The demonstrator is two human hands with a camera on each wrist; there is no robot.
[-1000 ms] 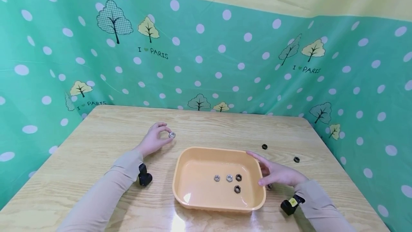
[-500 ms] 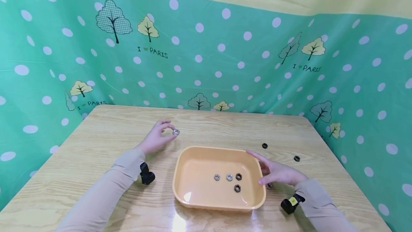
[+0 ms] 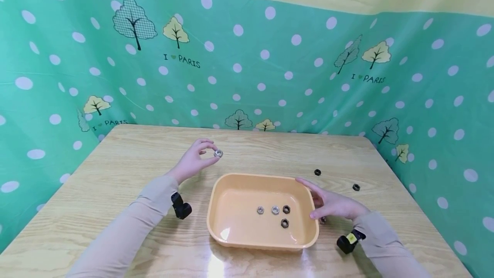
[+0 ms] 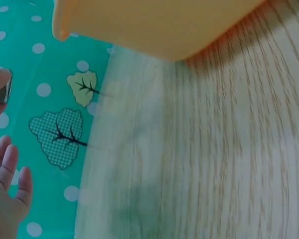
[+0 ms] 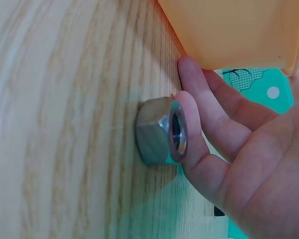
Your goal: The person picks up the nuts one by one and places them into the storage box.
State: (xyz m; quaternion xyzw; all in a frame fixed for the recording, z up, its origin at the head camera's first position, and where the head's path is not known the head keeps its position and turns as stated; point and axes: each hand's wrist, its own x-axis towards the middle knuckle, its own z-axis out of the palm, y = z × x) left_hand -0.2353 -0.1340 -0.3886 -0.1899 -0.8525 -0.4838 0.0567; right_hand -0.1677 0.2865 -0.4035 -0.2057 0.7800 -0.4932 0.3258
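My left hand (image 3: 196, 159) pinches a silver hex nut (image 3: 218, 153) between thumb and fingertips, raised beyond the back left corner of the peach plastic bin (image 3: 235, 236). In the left wrist view the nut (image 4: 4, 89) shows at the left edge, the other fingers spread apart. My right hand (image 3: 335, 204) holds the bin's right end, its thumb at the rim and other fingers along the outer wall. Inside the bin lie two silver nuts (image 3: 275, 210) and two dark nuts (image 3: 284, 223). Beside the right hand's fingers, a larger-looking nut (image 5: 159, 130) sits on the table.
Two black nuts, one farther back (image 3: 317, 172) and one more to the right (image 3: 356, 187), lie on the wooden table (image 3: 131, 153). A green dotted curtain (image 3: 239, 80) hangs behind the table and along its sides.
My left hand has moved right and slightly away, carrying the silver nut with it. The right hand stays on the bin, and the nuts in the bin have not shifted.
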